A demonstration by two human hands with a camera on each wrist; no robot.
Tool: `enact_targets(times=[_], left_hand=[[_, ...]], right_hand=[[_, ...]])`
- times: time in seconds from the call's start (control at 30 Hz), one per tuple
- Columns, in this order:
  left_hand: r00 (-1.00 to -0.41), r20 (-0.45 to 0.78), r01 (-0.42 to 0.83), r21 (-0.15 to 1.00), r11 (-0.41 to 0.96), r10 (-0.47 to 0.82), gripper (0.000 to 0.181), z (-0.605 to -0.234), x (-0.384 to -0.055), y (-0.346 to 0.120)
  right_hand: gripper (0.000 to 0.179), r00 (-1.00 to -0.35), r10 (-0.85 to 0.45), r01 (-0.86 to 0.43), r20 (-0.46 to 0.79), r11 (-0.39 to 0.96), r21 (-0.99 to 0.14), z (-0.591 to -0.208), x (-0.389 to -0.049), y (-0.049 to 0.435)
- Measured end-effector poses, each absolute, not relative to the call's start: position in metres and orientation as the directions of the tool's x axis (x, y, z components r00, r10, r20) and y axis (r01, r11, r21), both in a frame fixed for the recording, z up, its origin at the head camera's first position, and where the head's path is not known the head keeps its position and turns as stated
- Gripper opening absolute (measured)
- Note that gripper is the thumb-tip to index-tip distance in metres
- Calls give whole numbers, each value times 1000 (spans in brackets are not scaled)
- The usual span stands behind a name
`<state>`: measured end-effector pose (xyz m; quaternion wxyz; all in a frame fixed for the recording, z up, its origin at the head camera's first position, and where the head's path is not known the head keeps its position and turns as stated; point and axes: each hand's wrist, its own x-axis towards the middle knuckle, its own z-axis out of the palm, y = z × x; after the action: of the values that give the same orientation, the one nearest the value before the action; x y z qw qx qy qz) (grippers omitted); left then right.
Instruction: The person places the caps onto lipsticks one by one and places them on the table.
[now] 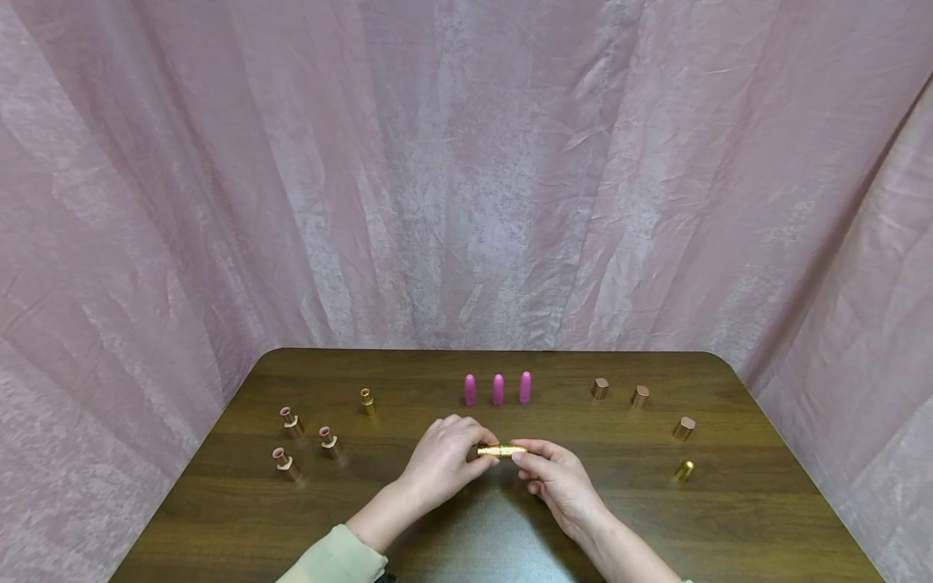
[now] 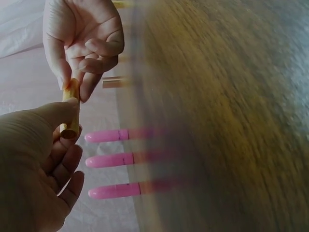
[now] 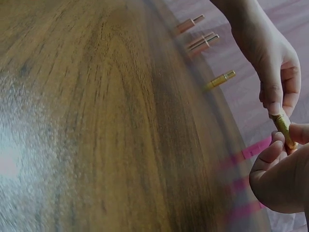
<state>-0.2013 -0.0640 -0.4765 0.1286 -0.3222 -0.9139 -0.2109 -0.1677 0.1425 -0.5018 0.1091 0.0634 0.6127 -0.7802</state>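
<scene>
Both hands hold one gold lipstick tube (image 1: 501, 451) lying level above the middle of the table. My left hand (image 1: 446, 455) pinches its left end between thumb and fingers; my right hand (image 1: 560, 479) pinches the rounded right end. In the left wrist view the tube (image 2: 71, 113) runs between the two thumbs, its flat end toward my left hand. Just beyond the hands stand three pink bullet-shaped tubes (image 1: 498, 389) in a row. The fingertips cover both ends of the gold tube in part.
On the left of the wooden table (image 1: 466, 542) stand three uncapped rose-gold lipstick bases (image 1: 330, 442) and one gold base (image 1: 368, 401). Three rose-gold caps (image 1: 640, 396) and a gold cap (image 1: 683, 470) stand on the right. Pink curtains (image 1: 466, 202) hang around the table.
</scene>
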Motion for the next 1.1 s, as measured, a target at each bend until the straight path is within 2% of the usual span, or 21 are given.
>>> enact_targets(times=[0.27, 0.4, 0.57, 0.7, 0.8, 0.93, 1.1], left_hand=[[-724, 372, 667, 164, 727, 581, 18, -481, -203, -67], [-733, 374, 654, 162, 738, 568, 18, -485, -206, -72], [-816, 350, 562, 298, 772, 459, 18, -490, -215, -83], [-897, 295, 434, 457, 776, 328, 16, -493, -226, -94], [-936, 246, 350, 545, 762, 254, 16, -496, -235, -101], [-959, 199, 284, 608, 742, 204, 17, -498, -246, -106], [-968, 191, 246, 631, 736, 160, 17, -502, -263, -109]], right_hand=[[41, -982, -106, 162, -154, -79, -984, -499, -169, 141], [38, -986, -122, 121, -116, -38, -992, -494, -170, 141], [35, -990, -124, 61, -67, 45, -997, -486, -171, 147], [27, -992, -126, -54, 26, 216, -975, -485, -173, 157], [18, -986, -131, -149, 103, 407, -901, -488, -175, 167], [14, -966, -167, -260, 199, 637, -726, -493, -175, 177], [18, -924, -231, -364, 305, 781, -508, -500, -175, 184]])
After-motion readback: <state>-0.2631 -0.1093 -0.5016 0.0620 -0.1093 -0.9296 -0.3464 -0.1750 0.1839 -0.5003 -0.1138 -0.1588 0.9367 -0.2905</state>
